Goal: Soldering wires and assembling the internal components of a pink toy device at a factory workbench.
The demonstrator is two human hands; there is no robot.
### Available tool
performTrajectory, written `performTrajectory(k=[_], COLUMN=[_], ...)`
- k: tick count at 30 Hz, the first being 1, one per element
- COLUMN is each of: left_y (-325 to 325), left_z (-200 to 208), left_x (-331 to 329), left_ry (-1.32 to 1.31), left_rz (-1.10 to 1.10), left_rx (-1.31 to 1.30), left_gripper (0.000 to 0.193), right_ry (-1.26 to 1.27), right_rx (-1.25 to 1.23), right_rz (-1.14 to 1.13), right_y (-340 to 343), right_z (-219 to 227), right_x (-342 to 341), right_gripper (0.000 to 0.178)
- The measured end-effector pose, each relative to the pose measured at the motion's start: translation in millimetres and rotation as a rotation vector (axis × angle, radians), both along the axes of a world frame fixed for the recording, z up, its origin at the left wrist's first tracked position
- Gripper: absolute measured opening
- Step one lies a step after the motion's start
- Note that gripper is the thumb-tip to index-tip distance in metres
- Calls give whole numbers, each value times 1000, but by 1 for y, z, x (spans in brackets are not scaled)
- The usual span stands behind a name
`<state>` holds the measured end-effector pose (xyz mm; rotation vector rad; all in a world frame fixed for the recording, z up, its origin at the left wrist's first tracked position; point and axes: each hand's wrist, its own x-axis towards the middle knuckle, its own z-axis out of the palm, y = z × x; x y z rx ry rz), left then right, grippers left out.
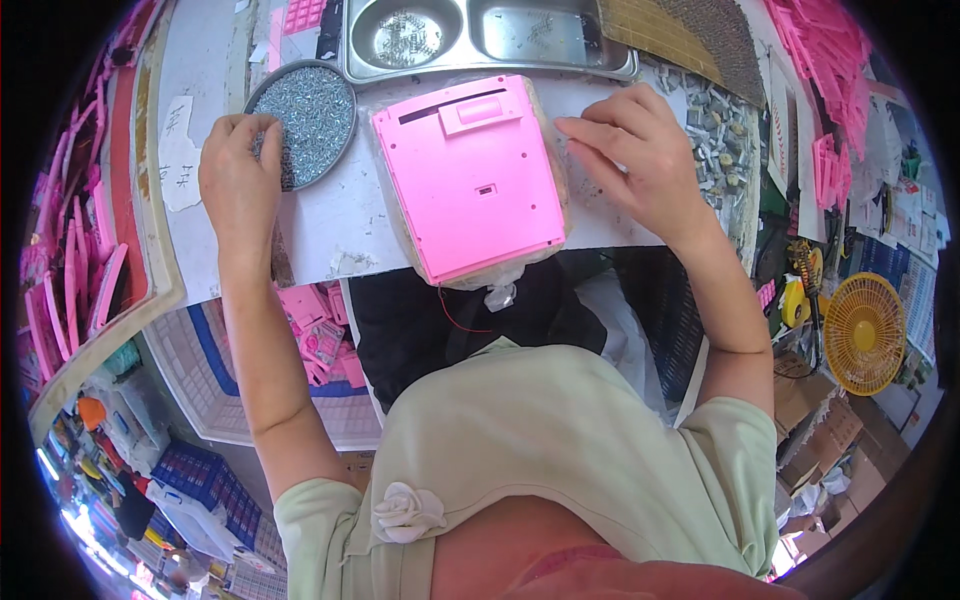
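A pink plastic housing (475, 200) with small holes and a slot lies in front of me on a plastic-wrapped pad (500, 275). A small pink rectangular piece (482, 113) rests across its far edge. At the near rim of a round dish (349, 150) of tiny metal pins (305, 108), my left hand (240, 175) has its fingers bent together; whatever they hold is hidden. My right hand (640, 155) hovers just right of the housing, thumb and forefinger drawn close in a pinch. Anything between those fingertips is too small to make out.
A steel tray (465, 70) with small metal parts in its compartments stands behind the housing. Loose metal pieces (715, 140) lie to the right, below a brown board (690, 40). Pink parts fill a crate (270, 415) under the table. A yellow fan (865, 333) stands far right.
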<state>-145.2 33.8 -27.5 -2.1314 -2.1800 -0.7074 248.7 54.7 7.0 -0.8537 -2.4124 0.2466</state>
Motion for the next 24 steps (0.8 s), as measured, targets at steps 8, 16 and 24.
performTrajectory(k=[8,16,24], left_y=[-38,-59,-53], left_z=[27,34,21], left_x=[117,164,170], left_ry=[-436,-527,-246], left_rz=[-459,-619,-651], left_rx=[-17,-169,38], left_gripper=[12,14,23], right_ry=[73,140,187], right_rx=[-20,14,37], right_rz=[-59,-92,-74], right_y=[-12,-18,-18], right_z=[-4,-4,-6], right_x=[14,29,32], right_gripper=[26,26,28])
